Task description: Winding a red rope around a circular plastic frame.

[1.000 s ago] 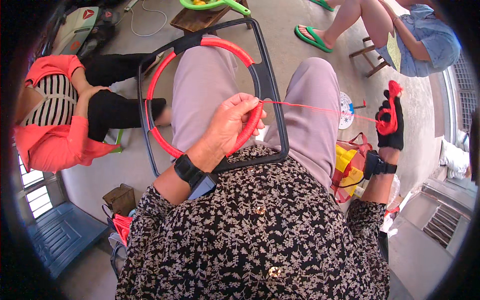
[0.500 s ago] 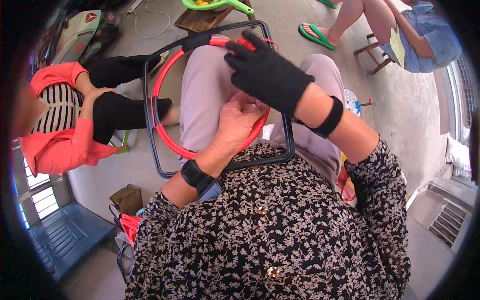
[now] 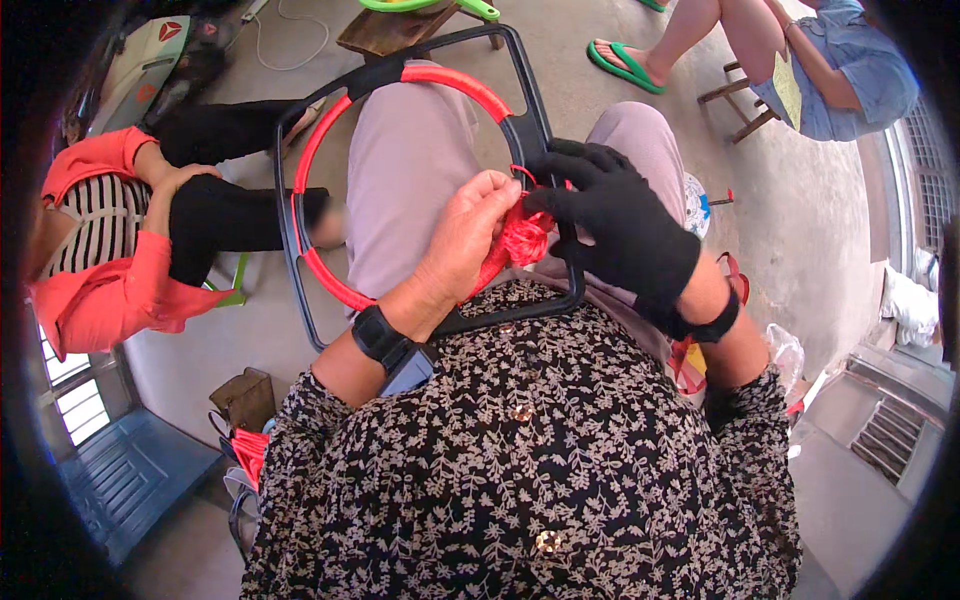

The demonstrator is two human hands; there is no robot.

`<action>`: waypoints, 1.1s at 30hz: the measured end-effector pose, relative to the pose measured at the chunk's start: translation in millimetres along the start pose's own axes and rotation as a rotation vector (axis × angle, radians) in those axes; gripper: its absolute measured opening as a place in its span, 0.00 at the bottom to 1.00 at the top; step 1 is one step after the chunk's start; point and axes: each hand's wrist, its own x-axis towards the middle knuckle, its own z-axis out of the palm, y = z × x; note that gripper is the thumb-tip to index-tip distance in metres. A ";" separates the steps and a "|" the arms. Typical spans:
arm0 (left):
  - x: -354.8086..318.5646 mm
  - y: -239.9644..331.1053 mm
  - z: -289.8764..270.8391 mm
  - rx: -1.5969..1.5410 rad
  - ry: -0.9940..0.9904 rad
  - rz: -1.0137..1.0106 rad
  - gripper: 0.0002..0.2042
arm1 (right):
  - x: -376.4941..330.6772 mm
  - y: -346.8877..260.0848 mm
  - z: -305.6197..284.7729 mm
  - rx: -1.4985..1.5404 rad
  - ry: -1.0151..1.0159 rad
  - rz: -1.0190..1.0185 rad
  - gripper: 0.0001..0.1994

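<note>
A black frame [image 3: 285, 200] with rounded corners rests across my lap, its inner ring [image 3: 325, 268] wrapped in red cord, with black stretches between. My bare left hand [image 3: 465, 240] is closed at the ring's right side, thumb and forefinger pinching the red cord. A loose bundle of red cord [image 3: 526, 238] hangs between my hands. My right hand [image 3: 630, 220], in a black glove, has its fingers bent around the frame's right side and closed on the cord beside the bundle. A small loop of cord stands up by the left fingertips. The glove hides part of the frame's right bar.
A person in a coral jacket [image 3: 110, 270] sits at the left. Another in a blue shirt [image 3: 850, 65] sits on a wooden stool [image 3: 745, 105] at the far right. Ahead is a low wooden table [image 3: 400, 38] with a green strainer [image 3: 480, 8]. Bags [image 3: 690, 365] lie at my right.
My right hand has come down from the ring's top to its right side, bringing the red cord bundle beside my left hand. My left hand stays at the ring, its pinch now raised slightly.
</note>
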 end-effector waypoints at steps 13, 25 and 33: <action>-9.8 3.7 -12.1 -0.003 0.077 -0.218 0.07 | -82.1 -5.8 -20.2 1.492 0.746 0.585 0.22; -13.5 7.0 -2.4 -0.080 0.107 -0.149 0.04 | -146.0 93.9 -62.0 0.802 0.910 0.759 0.20; -15.2 1.9 -5.2 0.245 0.150 0.005 0.04 | 29.7 40.2 -17.5 -0.176 0.411 0.091 0.18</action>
